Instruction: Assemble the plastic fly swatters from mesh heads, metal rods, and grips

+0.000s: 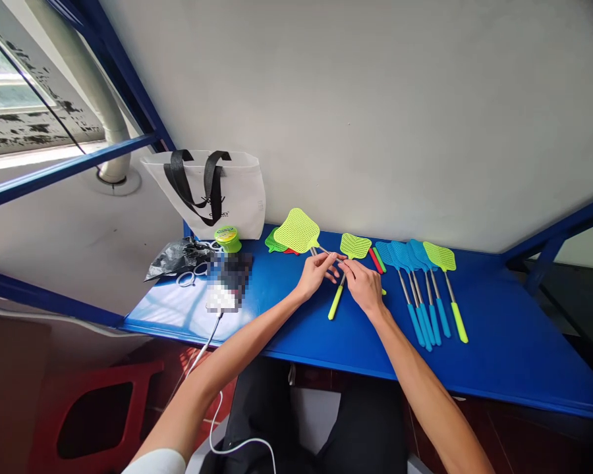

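Left grip (pixel 315 271) around swatter shaft (pixel 323 249)

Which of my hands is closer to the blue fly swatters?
Right hand: it's left of the blue fly swatters; the left hand is farther left, beyond it.

"What sort of room are we seeing?"

"A plain indoor one, serving as a small work corner. A long, glossy blue tabletop (pixel 499 342) is running along a bare off-white wall (pixel 375 131), and blue metal bars (pixel 133 79) are rising at its ends."

"Home or workshop?"

"I'm not managing to tell. Blue perforated plastic flyswatters (pixel 415 257) are lying side by side, as on a workbench, yet a white bag with black handles (pixel 244 197) is standing there too."

"And around it?"

"A thick off-white pipe (pixel 116 158) is passing near a window (pixel 4 72), a red plastic stool (pixel 138 388) is standing at left, and reddish tiles are covering the floor."
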Motion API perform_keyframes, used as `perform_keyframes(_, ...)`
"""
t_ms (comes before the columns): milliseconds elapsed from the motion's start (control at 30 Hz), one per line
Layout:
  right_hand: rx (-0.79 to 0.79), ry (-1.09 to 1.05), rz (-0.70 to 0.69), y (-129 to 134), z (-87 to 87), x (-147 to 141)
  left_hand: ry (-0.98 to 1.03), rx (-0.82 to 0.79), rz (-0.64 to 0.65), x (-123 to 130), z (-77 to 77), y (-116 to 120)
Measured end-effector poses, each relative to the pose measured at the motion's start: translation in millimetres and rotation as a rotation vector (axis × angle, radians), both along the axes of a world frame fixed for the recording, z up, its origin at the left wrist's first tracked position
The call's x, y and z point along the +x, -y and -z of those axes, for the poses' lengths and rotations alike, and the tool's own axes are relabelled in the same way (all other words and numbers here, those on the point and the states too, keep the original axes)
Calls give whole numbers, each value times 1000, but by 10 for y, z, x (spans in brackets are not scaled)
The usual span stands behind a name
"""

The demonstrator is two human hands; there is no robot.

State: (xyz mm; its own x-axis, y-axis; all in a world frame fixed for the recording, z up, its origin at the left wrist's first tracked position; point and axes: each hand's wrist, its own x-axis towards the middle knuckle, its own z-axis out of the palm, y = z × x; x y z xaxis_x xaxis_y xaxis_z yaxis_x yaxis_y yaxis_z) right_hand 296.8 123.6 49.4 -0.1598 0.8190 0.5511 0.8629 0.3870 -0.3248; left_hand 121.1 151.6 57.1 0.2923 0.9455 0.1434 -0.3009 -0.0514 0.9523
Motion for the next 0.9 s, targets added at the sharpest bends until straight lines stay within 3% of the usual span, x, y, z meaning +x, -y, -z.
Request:
perform_keyframes(233,-7,-50,40,-34,-3,-63,-4,-42,51,-20,0,-94)
perform_keyframes(500,-72,-120,-73,-47,-24,-66,109,-8,-251,-157,-56,-223)
perform_keyframes(900,-60,-50,-64,-9,2,-3,35,-16,-147,-130,-6,-163)
